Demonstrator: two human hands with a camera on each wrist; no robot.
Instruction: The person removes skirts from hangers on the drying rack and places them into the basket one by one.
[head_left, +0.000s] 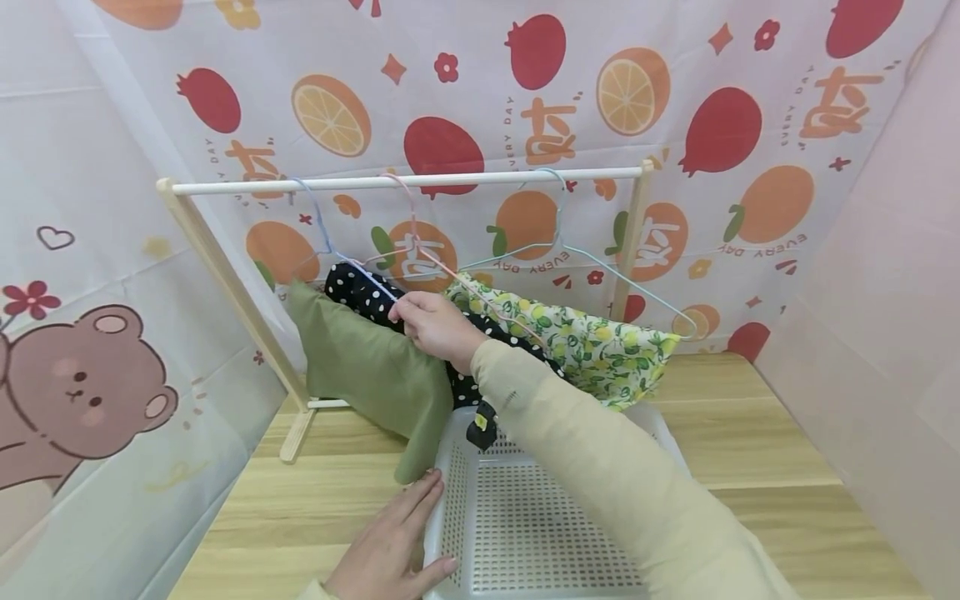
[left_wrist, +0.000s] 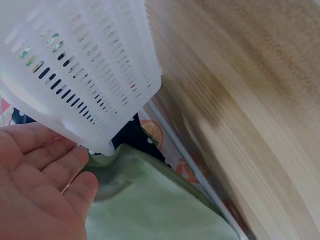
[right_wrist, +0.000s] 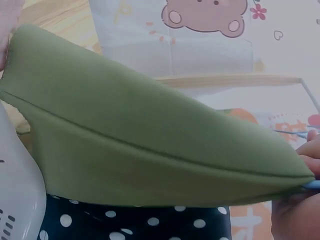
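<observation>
My right hand (head_left: 444, 329) pinches the blue hanger (head_left: 351, 261) at its sloping arm, together with the upper corner of an olive-green garment (head_left: 360, 358). This hanger's hook is on the white bar (head_left: 247, 187) of a small rack. In the right wrist view the green cloth (right_wrist: 150, 135) stretches from the fingertips toward the basket, a seam running along it. My left hand (head_left: 393, 537) touches the left side of a white perforated basket (head_left: 447, 517). Its fingers are extended along the rim, as the left wrist view also shows, and the green cloth's lower end hangs just beyond the fingertips.
Behind the green garment, a black polka-dot garment (head_left: 358, 287) hangs from a pink hanger (head_left: 450, 271). Farther right, lemon-print cloth (head_left: 592, 333) hangs on a teal hanger (head_left: 622, 279). Wooden rack posts (head_left: 232, 292) stand on the wood-grain table (head_left: 262, 533), with patterned curtains behind.
</observation>
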